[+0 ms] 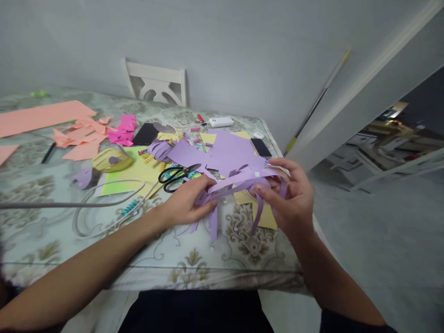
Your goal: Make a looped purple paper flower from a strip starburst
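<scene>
Both my hands hold a bundle of purple paper strips [236,185] just above the table near its front right corner. My left hand [189,203] pinches the left end of the strips, fingers closed on them. My right hand [293,196] curls round the right end, thumb pressed on the paper. Loose strip ends hang down between the hands. Larger purple paper sheets [225,150] lie right behind the bundle, and black scissors [176,176] rest on the table just left of my left hand.
The patterned table [104,249] holds yellow paper [142,171], pink scraps [121,132], peach paper [41,118], a yellow paper ball [111,159], a black phone [261,147], a white power bank [221,121], a pen [47,152] and white cables [104,203]. A white chair [156,85] stands behind.
</scene>
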